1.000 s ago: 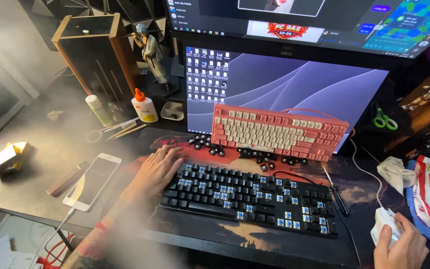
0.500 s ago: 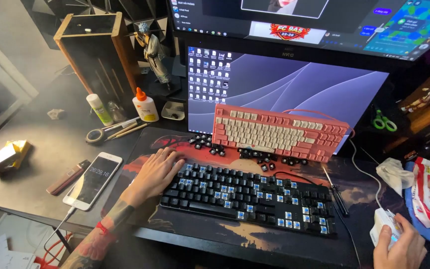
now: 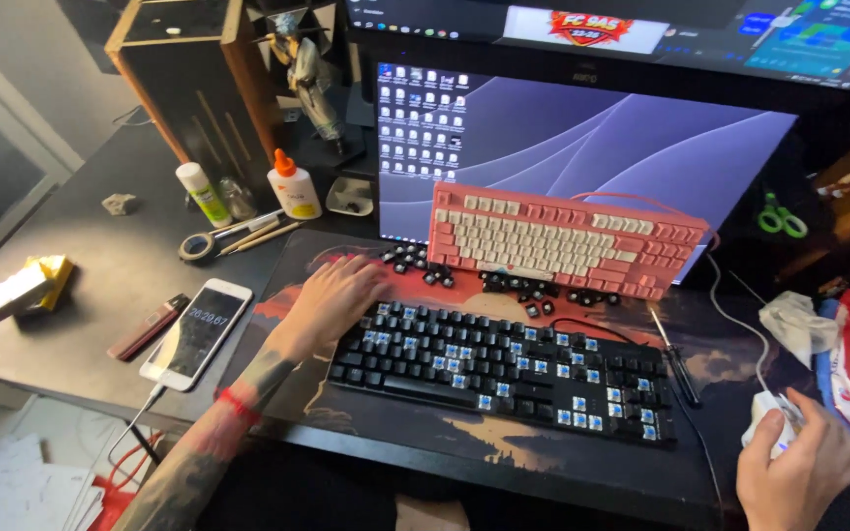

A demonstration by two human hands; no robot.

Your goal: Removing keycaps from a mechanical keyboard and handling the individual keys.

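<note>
I see the black keyboard (image 3: 504, 369) lying on the desk mat (image 3: 504, 447), several caps missing so blue switches show. My left hand (image 3: 332, 300) rests flat and spread at its upper left corner. My right hand (image 3: 804, 472) cups a white mouse (image 3: 771, 418) at the mat's right. Loose black keycaps (image 3: 504, 285) lie just behind the keyboard, under the tilted pink keyboard (image 3: 563, 241). A phone (image 3: 196, 332) lies to the left.

The right hand (image 3: 804, 477) at the lower right is cut by the bottom edge and covers most of the white mouse (image 3: 771, 413), the upper monitor (image 3: 641, 29) is cropped by the top edge, and the loose black keycaps (image 3: 533, 290) are too small to count, perhaps a dozen or more.
</note>
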